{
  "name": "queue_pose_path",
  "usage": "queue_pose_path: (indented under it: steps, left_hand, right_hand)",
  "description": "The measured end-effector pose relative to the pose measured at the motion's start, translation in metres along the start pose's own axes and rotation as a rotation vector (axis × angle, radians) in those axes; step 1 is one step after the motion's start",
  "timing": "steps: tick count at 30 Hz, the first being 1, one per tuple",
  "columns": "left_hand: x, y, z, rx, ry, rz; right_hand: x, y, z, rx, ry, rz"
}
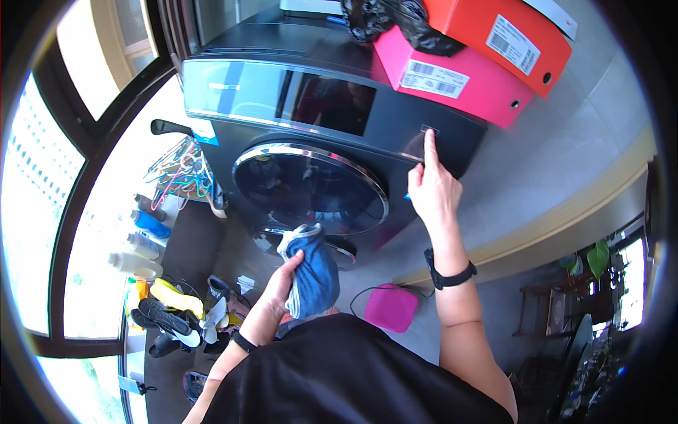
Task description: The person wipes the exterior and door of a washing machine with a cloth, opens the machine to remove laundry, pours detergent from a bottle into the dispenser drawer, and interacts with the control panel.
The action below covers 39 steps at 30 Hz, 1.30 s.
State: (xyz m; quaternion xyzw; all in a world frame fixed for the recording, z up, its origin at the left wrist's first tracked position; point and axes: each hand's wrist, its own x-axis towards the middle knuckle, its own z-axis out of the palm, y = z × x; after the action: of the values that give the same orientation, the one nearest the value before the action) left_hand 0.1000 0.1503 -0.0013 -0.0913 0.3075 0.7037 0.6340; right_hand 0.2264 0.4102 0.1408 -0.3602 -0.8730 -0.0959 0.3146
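Note:
A dark front-loading washing machine (323, 124) with a glossy control panel stands before me. The index finger of my right hand (435, 185) is stretched out onto a small marked spot at the panel's right end; it holds nothing, and its other fingers are curled in. Below the round door (312, 188) with its chrome ring, my left hand (282, 283) grips a folded blue cloth (316, 275) with pale edging. The door looks shut. Dark glass and reflections hide most of what is behind it.
Pink (445, 71) and red shoeboxes (500, 40) and a black plastic bag (408, 24) lie on the machine. To the left are clothes hangers (185, 172), several bottles (151, 222) and a heap of shoes (175, 320). A magenta stool (391, 307) stands on the floor.

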Motion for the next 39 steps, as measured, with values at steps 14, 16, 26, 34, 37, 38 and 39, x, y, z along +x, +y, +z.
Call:
queue_pose_path:
  steps: [14,16,26,34,37,38,39]
  left_hand:
    - [0.006,-0.002,-0.005,0.025,0.065,-0.011]
    - [0.007,-0.003,-0.002,0.035,0.067,-0.01]
    - [0.01,-0.004,0.001,0.054,0.065,-0.053]
    - [0.009,-0.004,0.0,0.029,0.089,-0.051]
    - [0.009,-0.005,0.0,0.027,0.076,-0.05]
    - [0.009,-0.005,0.002,0.03,0.073,-0.044]
    - [0.008,-0.005,0.003,0.034,0.072,-0.041]
  right_hand:
    - [0.003,0.003,-0.01,-0.046,-0.046,0.012]
    - [0.004,0.003,-0.011,-0.06,-0.073,0.031]
    - [0.005,0.001,-0.01,-0.07,-0.072,0.029]
    - [0.005,0.001,-0.008,-0.021,-0.052,0.028]
    - [0.005,0.002,-0.008,-0.021,-0.053,0.028]
    - [0.004,0.003,-0.008,-0.04,-0.053,0.023]
    - [0.004,0.003,-0.008,-0.038,-0.049,0.025]
